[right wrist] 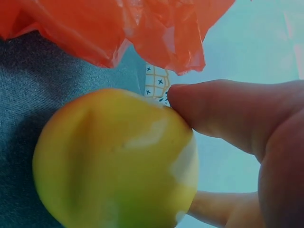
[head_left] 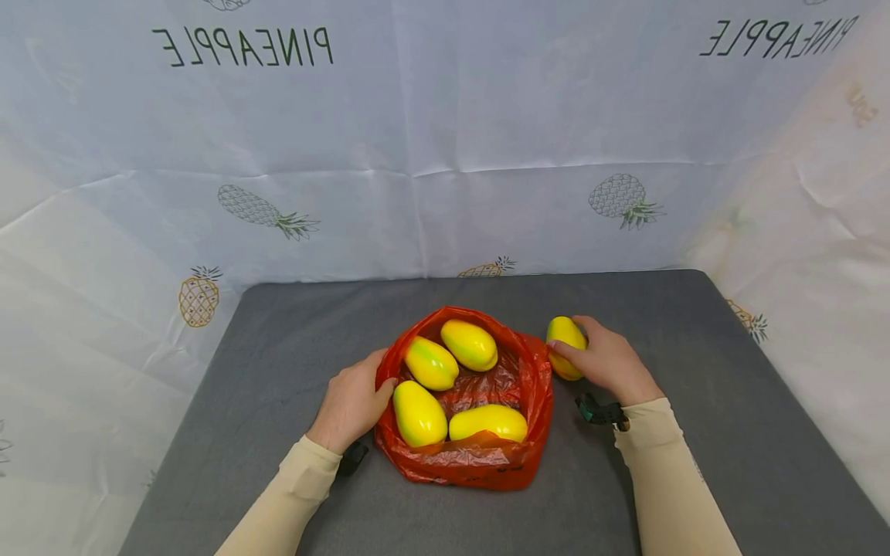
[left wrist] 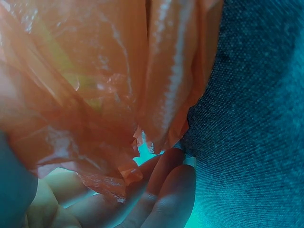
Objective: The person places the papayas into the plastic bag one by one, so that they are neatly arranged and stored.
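A red plastic bag [head_left: 487, 467] stands with its mouth spread wide, and several yellow mangoes [head_left: 417, 415] lie inside it. My left hand [head_left: 353, 401] grips the bag's left rim, thumb over the edge and fingers on the outer side. In the left wrist view those fingers [left wrist: 166, 190] curl beside the crinkled plastic [left wrist: 109, 95]. To the right of the bag, my right hand [head_left: 612, 361] holds another mango [head_left: 565, 340] between thumb and fingers. The right wrist view shows this mango [right wrist: 114, 161] end-on, with the thumb [right wrist: 218, 107] against its side.
A grey cloth [head_left: 431, 517] covers the table. Behind it hangs a pale curtain [head_left: 361, 224] printed with pineapples, and similar fabric flanks both sides. Each wrist carries a dark strapped device, such as the right one [head_left: 599, 411].
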A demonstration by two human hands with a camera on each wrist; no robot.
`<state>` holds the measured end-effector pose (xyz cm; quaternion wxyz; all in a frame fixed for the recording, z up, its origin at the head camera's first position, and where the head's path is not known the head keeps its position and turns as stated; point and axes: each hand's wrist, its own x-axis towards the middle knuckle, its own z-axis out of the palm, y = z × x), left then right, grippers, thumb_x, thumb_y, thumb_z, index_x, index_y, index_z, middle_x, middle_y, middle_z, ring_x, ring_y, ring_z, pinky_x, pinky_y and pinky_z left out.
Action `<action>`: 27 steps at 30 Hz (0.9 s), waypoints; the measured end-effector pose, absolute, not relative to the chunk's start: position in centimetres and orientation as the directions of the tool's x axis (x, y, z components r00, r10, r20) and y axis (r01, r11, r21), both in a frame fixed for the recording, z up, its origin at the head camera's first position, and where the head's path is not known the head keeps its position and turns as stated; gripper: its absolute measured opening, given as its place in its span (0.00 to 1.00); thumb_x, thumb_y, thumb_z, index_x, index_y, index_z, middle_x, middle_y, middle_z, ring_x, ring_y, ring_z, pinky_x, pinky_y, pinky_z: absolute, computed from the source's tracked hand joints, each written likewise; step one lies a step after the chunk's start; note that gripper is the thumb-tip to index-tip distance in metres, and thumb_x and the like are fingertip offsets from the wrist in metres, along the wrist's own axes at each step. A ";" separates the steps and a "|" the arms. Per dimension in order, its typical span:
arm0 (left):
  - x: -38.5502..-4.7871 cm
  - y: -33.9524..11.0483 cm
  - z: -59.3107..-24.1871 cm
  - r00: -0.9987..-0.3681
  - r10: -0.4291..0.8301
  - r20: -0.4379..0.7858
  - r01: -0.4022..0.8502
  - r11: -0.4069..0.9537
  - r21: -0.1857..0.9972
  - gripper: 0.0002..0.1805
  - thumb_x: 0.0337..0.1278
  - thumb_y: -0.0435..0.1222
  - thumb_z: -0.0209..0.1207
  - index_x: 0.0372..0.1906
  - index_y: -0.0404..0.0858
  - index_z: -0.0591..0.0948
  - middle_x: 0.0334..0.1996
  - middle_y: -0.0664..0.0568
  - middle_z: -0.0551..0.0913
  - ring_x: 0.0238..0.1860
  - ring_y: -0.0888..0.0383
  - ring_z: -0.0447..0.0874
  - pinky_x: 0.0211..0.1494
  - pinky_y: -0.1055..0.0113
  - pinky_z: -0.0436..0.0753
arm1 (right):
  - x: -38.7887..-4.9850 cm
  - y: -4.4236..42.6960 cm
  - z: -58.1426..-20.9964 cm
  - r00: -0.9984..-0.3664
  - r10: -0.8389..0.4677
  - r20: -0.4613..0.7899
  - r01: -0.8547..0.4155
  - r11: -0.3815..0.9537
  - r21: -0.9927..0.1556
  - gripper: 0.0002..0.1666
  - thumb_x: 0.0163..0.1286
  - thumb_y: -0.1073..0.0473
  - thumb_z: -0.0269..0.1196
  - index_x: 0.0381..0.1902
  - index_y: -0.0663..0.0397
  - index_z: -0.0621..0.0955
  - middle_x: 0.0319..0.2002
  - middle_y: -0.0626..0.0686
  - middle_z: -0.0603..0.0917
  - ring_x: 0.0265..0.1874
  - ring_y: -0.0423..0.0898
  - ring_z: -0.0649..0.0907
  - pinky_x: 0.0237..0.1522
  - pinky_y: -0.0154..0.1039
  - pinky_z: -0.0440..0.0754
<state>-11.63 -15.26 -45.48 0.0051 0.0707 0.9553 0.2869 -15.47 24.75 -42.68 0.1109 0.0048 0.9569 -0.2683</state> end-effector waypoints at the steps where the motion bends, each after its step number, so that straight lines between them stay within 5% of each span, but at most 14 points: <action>1: -11.6 -15.2 -45.5 -0.990 0.139 0.032 0.134 0.825 0.549 0.23 0.72 0.38 0.67 0.68 0.39 0.81 0.50 0.44 0.92 0.35 0.53 0.87 0.46 0.51 0.93 | -15.5 24.8 -42.6 -0.976 -0.049 -0.214 0.070 0.855 -0.513 0.55 0.78 0.30 0.60 0.82 0.67 0.62 0.70 0.73 0.78 0.57 0.67 0.83 0.60 0.66 0.84; 27: -11.7 -15.2 -45.6 -0.989 0.143 0.048 0.146 0.829 0.540 0.23 0.71 0.38 0.67 0.67 0.38 0.81 0.49 0.44 0.92 0.35 0.53 0.87 0.47 0.49 0.93 | -13.9 24.4 -38.7 -0.992 -0.068 -0.105 -0.005 0.857 -0.516 0.55 0.76 0.31 0.63 0.86 0.56 0.60 0.71 0.71 0.78 0.57 0.65 0.84 0.52 0.62 0.87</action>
